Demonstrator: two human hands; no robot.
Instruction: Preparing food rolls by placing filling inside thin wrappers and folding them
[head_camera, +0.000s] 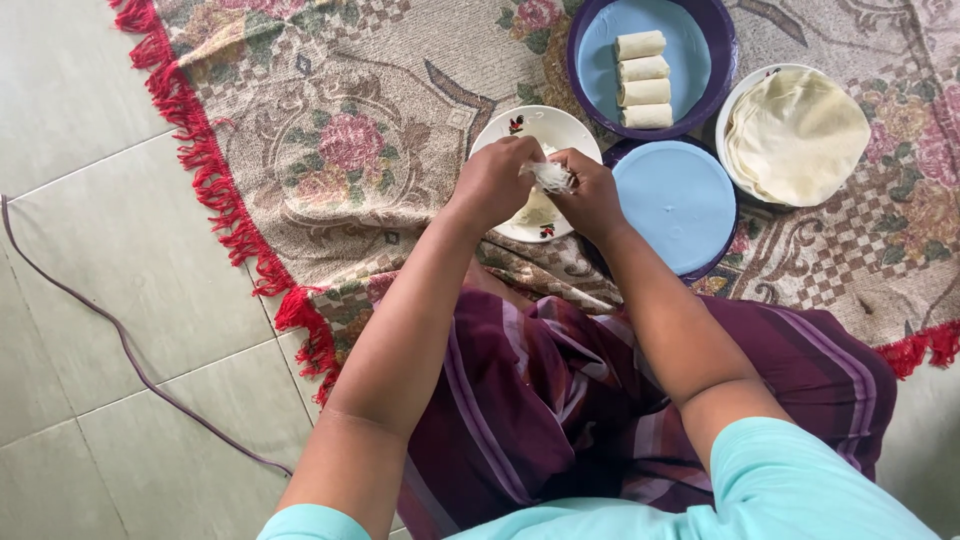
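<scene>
Both hands, left hand (497, 182) and right hand (590, 195), pinch a white shredded filling (550, 177) in a shared grip directly above the white plate (500, 135), apparently so strays drop onto it.

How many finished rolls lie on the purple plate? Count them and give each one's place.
4, stacked in a column on the purple plate: top roll, second roll, third roll, bottom roll. None seems hidden.

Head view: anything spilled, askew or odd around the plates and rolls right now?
Nothing stands out. Four rolls lie neatly stacked in the purple dish, the wrappers sit piled on their white plate, and both hands hold a white shredded clump over the small flowered plate. No spills show on the rug.
</scene>
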